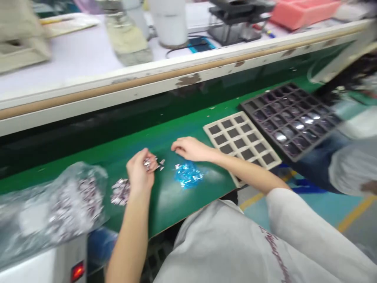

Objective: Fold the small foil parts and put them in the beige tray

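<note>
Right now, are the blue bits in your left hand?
No, the blue bits lie on the green table; the left hand holds silvery pieces.

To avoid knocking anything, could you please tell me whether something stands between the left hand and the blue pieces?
Only low things: a few loose shiny bits lie on the green surface just beside the left hand, towards the blue pieces. Nothing taller shows between them; the right hand is at their far side.

Bright scene; soft motion blur; glare on dark tray (290,118).
</note>
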The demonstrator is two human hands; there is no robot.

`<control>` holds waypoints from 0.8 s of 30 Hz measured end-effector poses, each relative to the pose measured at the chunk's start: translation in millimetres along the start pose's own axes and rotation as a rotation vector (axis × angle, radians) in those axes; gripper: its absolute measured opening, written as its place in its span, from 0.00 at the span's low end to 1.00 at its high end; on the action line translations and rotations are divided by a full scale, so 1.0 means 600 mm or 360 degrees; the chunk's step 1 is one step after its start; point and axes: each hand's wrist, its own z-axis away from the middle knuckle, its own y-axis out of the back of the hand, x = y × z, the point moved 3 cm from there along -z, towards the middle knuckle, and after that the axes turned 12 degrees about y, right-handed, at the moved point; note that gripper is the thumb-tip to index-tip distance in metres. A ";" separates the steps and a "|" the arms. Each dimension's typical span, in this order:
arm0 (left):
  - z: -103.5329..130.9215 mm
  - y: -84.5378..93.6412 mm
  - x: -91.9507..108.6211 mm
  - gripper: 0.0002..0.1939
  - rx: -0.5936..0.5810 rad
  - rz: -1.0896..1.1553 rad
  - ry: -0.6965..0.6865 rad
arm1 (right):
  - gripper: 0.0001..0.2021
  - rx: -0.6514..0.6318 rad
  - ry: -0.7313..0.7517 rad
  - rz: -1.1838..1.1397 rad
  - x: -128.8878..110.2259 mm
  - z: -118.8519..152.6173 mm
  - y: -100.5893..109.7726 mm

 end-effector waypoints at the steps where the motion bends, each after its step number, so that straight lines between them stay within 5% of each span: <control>1: -0.001 -0.002 0.000 0.22 0.0029 0.0023 -0.0001 | 0.12 -0.0054 0.0063 -0.0030 0.001 -0.001 0.002; 5: -0.004 -0.002 0.000 0.20 0.0014 0.0059 -0.0010 | 0.11 -0.0382 0.0231 -0.0021 -0.008 0.005 -0.018; 10: -0.002 0.002 0.000 0.21 -0.0020 0.0030 0.0004 | 0.06 -0.0424 0.0119 0.0136 -0.013 0.009 -0.045; 15: -0.005 0.002 -0.002 0.20 -0.0044 0.0010 0.0003 | 0.05 -0.0418 0.0041 -0.0122 -0.011 0.007 -0.041; 24: 0.003 -0.019 -0.018 0.22 -0.0209 -0.0189 0.0131 | 0.06 0.0293 -0.0261 -0.0874 -0.006 0.003 -0.025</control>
